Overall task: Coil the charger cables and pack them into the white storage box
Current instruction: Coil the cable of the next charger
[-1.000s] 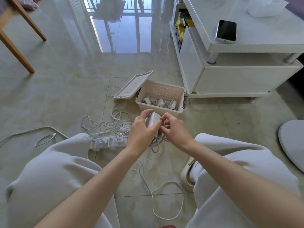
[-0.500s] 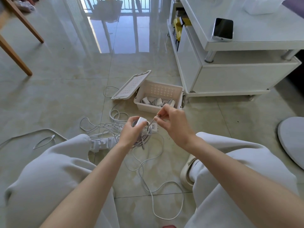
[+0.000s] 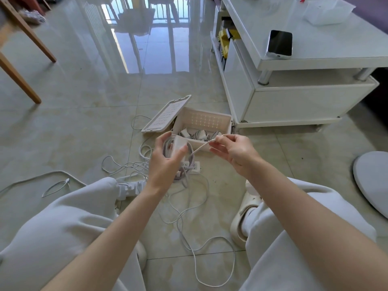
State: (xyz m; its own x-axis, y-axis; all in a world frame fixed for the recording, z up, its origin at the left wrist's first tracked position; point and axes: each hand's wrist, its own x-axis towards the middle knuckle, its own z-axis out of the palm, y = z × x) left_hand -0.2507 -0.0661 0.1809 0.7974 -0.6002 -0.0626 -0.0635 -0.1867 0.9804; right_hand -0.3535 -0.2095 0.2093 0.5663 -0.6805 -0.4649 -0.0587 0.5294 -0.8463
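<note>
My left hand (image 3: 165, 162) grips a white charger brick (image 3: 178, 144) with loops of its cable coiled around it. My right hand (image 3: 233, 150) pinches the free end of that white cable (image 3: 201, 147), stretched taut between both hands. Just beyond them the white storage box (image 3: 210, 120) stands open on the floor with several coiled chargers (image 3: 199, 134) inside; its lid (image 3: 165, 116) leans at the left. Loose white cables (image 3: 197, 208) lie tangled on the tiles under my hands.
A white power strip (image 3: 192, 166) lies under the hands, with plugs (image 3: 130, 187) by my left knee. A white TV stand (image 3: 294, 66) with a phone (image 3: 280, 44) is at the right. Wooden table legs (image 3: 25, 49) stand far left, a round white base (image 3: 371, 181) at the right.
Both hands have risen and moved apart. The right hand has pulled the cable end out to the right, and the left hand has turned the charger with its coil upward.
</note>
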